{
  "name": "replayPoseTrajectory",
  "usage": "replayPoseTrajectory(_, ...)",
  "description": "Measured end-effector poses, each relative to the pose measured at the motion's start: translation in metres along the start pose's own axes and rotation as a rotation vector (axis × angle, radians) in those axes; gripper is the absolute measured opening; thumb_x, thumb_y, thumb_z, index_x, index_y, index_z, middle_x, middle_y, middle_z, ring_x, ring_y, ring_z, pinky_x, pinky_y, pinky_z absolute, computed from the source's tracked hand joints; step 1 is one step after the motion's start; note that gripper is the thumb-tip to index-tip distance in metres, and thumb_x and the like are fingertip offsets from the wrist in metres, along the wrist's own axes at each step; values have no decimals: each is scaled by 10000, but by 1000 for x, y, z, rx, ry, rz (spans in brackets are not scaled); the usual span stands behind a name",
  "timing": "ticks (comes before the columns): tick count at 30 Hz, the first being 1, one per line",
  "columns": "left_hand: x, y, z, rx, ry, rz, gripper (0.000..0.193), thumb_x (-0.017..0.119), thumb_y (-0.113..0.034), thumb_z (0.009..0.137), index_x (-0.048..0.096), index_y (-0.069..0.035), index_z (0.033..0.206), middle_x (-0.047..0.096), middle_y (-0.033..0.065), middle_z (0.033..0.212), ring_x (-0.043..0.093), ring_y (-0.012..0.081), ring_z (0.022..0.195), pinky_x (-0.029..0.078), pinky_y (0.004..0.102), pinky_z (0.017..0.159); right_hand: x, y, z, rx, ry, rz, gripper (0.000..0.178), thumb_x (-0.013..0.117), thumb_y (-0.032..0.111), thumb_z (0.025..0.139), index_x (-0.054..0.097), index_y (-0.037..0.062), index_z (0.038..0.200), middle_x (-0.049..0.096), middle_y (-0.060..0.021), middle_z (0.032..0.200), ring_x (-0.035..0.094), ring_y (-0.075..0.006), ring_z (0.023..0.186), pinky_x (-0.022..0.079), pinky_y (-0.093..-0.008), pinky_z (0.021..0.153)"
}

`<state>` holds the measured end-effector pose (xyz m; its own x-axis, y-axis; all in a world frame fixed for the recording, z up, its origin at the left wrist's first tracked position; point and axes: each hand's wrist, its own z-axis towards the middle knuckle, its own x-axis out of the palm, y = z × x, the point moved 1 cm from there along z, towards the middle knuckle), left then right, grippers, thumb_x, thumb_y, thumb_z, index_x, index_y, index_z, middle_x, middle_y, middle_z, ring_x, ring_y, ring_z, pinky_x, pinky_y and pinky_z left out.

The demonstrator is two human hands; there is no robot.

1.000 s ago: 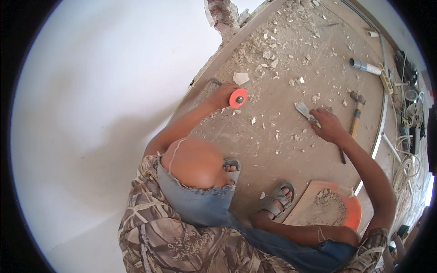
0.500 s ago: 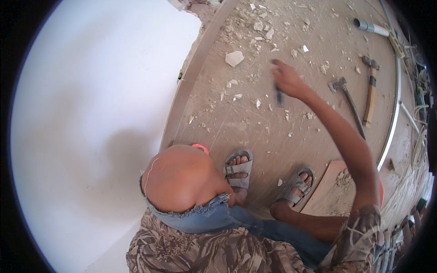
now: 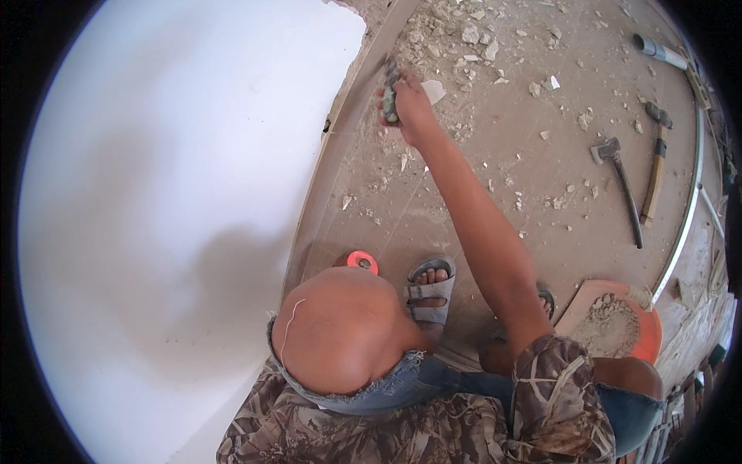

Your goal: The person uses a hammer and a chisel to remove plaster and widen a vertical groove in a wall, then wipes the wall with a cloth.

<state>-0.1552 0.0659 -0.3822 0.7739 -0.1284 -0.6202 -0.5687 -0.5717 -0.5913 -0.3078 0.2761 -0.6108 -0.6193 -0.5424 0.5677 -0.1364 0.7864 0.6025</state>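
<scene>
My right hand [image 3: 413,108] reaches far forward to the baseboard, its fingers wrapped round a short, mottled green-and-black tool [image 3: 391,100]. The tool's exact kind does not show. It is held close to the brown baseboard [image 3: 348,116] at the foot of the white wall [image 3: 193,155]; whether they touch I cannot tell. Just right of the hand lies a pale flat fragment [image 3: 434,91], partly covered by it. My left hand is out of sight.
Broken chips [image 3: 471,35] litter the dusty floor ahead. An axe [image 3: 618,174] and a wooden-handled hammer [image 3: 658,158] lie right, near a grey-white pipe [image 3: 661,52]. An orange pan [image 3: 649,332] holds grey rubble. A red-orange ring [image 3: 362,261] sits by my knee.
My right hand has swung left from over the open floor to the baseboard, carrying the tool. The view has shifted slightly, showing more of the orange pan and red-orange ring.
</scene>
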Motion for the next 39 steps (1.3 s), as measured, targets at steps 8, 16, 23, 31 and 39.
replayPoseTrajectory(8, -15, -5, 2, 20, 40, 9, 310, 702, -258, 787, 696, -165, 1083, 700, 103, 1007, 663, 289, 862, 522, 361, 707, 0, -132, -86, -85, 172, -612, 490, 358, 343, 1038, 299, 69, 1440, 612, -91, 819, 608, -198, 632, 473, -329, 486)
replayPoseTrajectory(16, -21, -18, 7, 85, 101, 32, 299, 689, -260, 795, 703, -181, 1084, 703, 87, 1009, 664, 278, 859, 523, 354, 714, -8, -3, 10, -100, -146, -264, 524, 330, 314, 1037, 342, -33, 1430, 570, -307, 1237, 625, -388, 1059, 510, -466, 893)
replayPoseTrajectory(23, -26, -24, -4, 65, 94, 56, 291, 677, -261, 802, 708, -196, 1084, 706, 73, 1011, 665, 268, 857, 524, 347, 720, -1, -141, -109, 70, 264, -570, 539, 377, 357, 1039, 295, 52, 1477, 613, -126, 846, 547, -162, 526, 463, -345, 439)
replayPoseTrajectory(31, -35, -36, 11, 123, 180, 90, 284, 664, -263, 810, 714, -213, 1085, 708, 56, 1013, 666, 257, 855, 524, 340, 727, -23, -59, 32, -262, -209, -451, 516, 335, 361, 1042, 336, 22, 1431, 606, -107, 797, 534, -183, 509, 453, -350, 430)
replayPoseTrajectory(39, -49, -42, 13, 88, 215, 159, 279, 651, -264, 818, 720, -229, 1086, 711, 40, 1015, 667, 246, 853, 525, 333, 733, -12, -229, -82, -574, -30, -725, 581, 333, 428, 1043, 255, 86, 1506, 626, -136, 924, 558, -172, 510, 489, -337, 448)
